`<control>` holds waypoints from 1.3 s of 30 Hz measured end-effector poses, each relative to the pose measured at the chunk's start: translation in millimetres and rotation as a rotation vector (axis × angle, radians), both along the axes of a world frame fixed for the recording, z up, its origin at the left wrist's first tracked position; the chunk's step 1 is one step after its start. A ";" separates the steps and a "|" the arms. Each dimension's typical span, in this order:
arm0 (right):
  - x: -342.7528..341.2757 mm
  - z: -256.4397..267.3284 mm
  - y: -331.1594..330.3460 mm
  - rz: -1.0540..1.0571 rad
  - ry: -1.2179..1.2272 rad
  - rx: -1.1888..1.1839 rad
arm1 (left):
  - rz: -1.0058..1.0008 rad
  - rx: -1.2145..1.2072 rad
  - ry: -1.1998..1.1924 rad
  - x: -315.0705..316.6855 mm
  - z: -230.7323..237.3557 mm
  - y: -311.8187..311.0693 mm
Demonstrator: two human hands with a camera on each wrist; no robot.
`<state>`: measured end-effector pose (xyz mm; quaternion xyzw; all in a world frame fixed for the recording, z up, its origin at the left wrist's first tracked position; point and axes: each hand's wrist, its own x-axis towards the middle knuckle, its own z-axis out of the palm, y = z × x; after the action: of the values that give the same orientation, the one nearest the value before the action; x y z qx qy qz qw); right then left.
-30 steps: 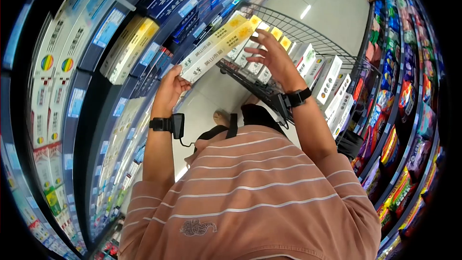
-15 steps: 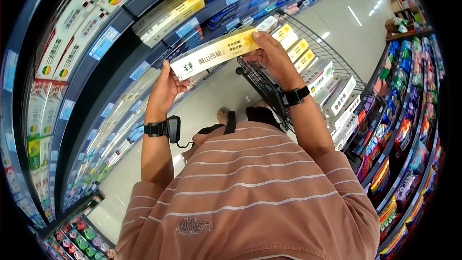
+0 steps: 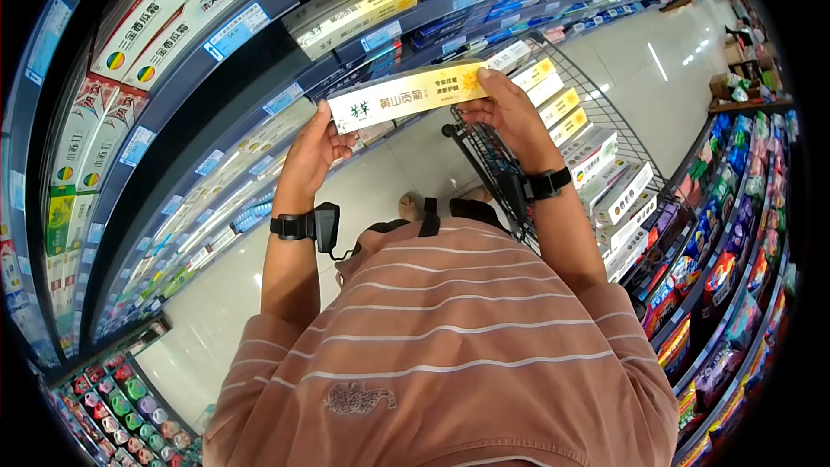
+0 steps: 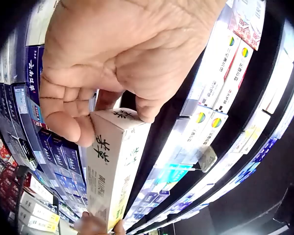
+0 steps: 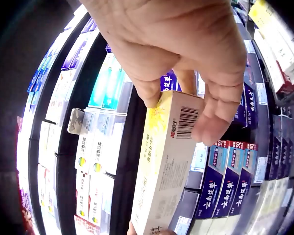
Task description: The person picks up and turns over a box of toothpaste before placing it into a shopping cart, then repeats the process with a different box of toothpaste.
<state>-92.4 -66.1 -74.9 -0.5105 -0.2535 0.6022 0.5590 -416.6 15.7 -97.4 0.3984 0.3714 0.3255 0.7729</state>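
Note:
A long white-and-yellow toothpaste box (image 3: 406,99) with a yellow flower print is held level in front of the body, its lettered face turned up. My left hand (image 3: 313,151) pinches its white end between thumb and fingers; the left wrist view shows that end of the box (image 4: 117,132) close up. At the yellow end, my right hand (image 3: 510,117) grips with the thumb on the near face and the fingers behind. A barcode shows on the box (image 5: 179,132) in the right wrist view.
A wire shopping cart (image 3: 596,60) holding several similar boxes (image 3: 562,108) stands at the right. Shelves of boxed goods (image 3: 251,35) curve along the left, including matching yellow boxes (image 3: 354,13). Bagged goods (image 3: 726,268) line the shelf at far right. Tiled floor (image 3: 380,173) lies below.
My right hand has come from beside the box, fingers spread, to gripping its yellow end. The box has turned from steeply slanted to nearly level, lettering toward the head view.

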 end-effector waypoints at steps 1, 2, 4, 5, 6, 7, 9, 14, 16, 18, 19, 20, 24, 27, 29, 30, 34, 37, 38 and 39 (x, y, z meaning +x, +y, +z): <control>0.1 -0.2 -0.5 0.003 0.002 -0.004 | 0.001 -0.001 0.006 0.1 -0.6 0.3; 0.6 -1.1 -0.6 0.005 0.004 -0.007 | 0.000 -0.001 0.013 0.6 -1.6 1.0; 3.1 -4.4 -1.9 0.006 0.007 -0.011 | -0.010 0.000 0.020 1.0 -4.3 2.1; 5.1 -6.6 -3.3 0.008 -0.001 -0.015 | -0.021 0.002 0.020 0.9 -6.4 3.1; 7.3 -9.1 -4.2 0.011 -0.010 -0.018 | -0.031 0.005 0.020 1.9 -7.0 4.2; 9.1 -10.3 -4.2 0.013 -0.018 -0.021 | -0.030 -0.002 0.028 3.4 -6.6 4.9; 10.4 -10.3 -5.4 0.013 -0.020 -0.020 | -0.026 -0.018 0.045 5.6 -5.2 4.8; 10.5 -9.3 -8.1 -0.001 -0.021 -0.026 | -0.044 -0.008 0.047 7.8 -3.4 5.6; 12.2 -11.5 -8.2 0.001 -0.011 -0.021 | -0.049 -0.002 0.052 8.1 -3.1 6.2; 12.4 -12.6 -8.9 -0.008 -0.015 -0.016 | -0.051 0.007 0.059 8.2 -2.7 5.8; 12.5 -12.7 -9.1 -0.012 -0.018 -0.013 | -0.051 0.006 0.061 8.1 -2.3 5.8; 13.0 -12.2 -9.4 -0.008 -0.026 -0.020 | -0.050 0.005 0.062 8.0 -1.7 5.7; 10.8 -2.6 -9.6 0.014 -0.060 -0.045 | -0.045 0.013 0.068 5.9 2.3 5.2; 9.3 -0.3 -8.2 0.013 -0.062 -0.060 | -0.035 0.014 0.066 4.6 3.4 4.7; 9.2 0.4 -6.2 0.014 -0.045 -0.073 | -0.030 0.009 0.065 3.7 3.9 4.5; 9.6 1.6 -5.3 0.017 -0.030 -0.081 | -0.027 0.006 0.065 3.3 4.2 4.5; 12.3 -1.2 -3.3 0.025 -0.005 -0.089 | -0.016 0.012 0.067 4.8 8.2 3.1; 10.5 3.3 -4.3 0.005 -0.006 -0.102 | -0.004 0.015 0.070 6.5 9.9 1.2; 11.2 1.8 -4.1 0.007 -0.007 -0.105 | -0.006 0.014 0.067 6.9 9.6 1.4; 12.8 0.0 -3.7 0.007 -0.008 -0.108 | -0.008 0.014 0.063 7.3 9.6 1.4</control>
<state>-79.6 -69.8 -75.0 -0.5412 -0.2248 0.6150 0.5275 -409.2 17.2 -87.8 0.4155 0.3916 0.3122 0.7594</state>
